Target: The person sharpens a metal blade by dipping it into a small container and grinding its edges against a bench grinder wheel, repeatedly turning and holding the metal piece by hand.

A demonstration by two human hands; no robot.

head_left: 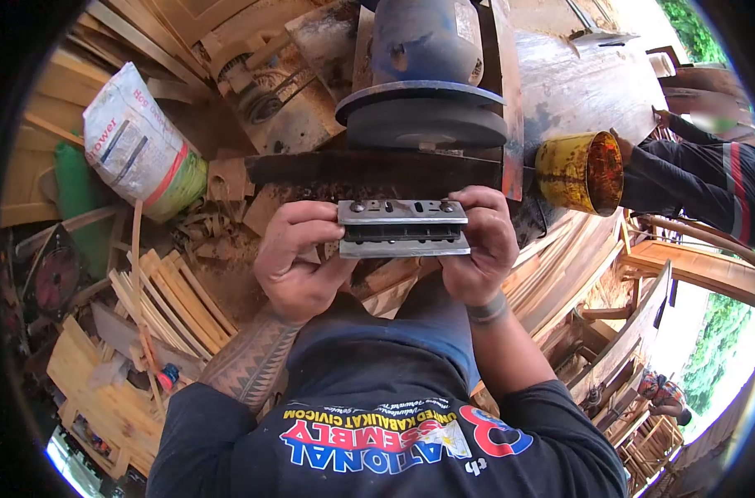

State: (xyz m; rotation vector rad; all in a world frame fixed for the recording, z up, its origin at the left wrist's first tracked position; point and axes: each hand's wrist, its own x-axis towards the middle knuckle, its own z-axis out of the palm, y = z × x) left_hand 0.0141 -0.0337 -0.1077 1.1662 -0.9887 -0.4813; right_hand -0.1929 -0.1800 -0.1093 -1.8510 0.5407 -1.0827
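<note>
My left hand [299, 259] and my right hand [484, 249] pinch the two ends of a metal blade holder [402, 226]. It is made of two flat metal plates, one above the other in view, with a dark gap between them. Slots and bolt heads show on the upper plate. Fingers and thumbs of both hands are closed on its ends. Just beyond it lies a dark flat bar [377, 170] in front of a bench grinder [423, 41]. The grinder's grey wheel [427, 126] is apart from the holder. Whether the wheel turns, I cannot tell.
A yellow can [578, 173] stands right of the grinder, near a co-worker's sleeve [684, 178]. A white sack [141, 137] sits at the left. Stacked wood strips [174, 303] lie lower left, with more boards at the right. Another person [666, 394] is farther off.
</note>
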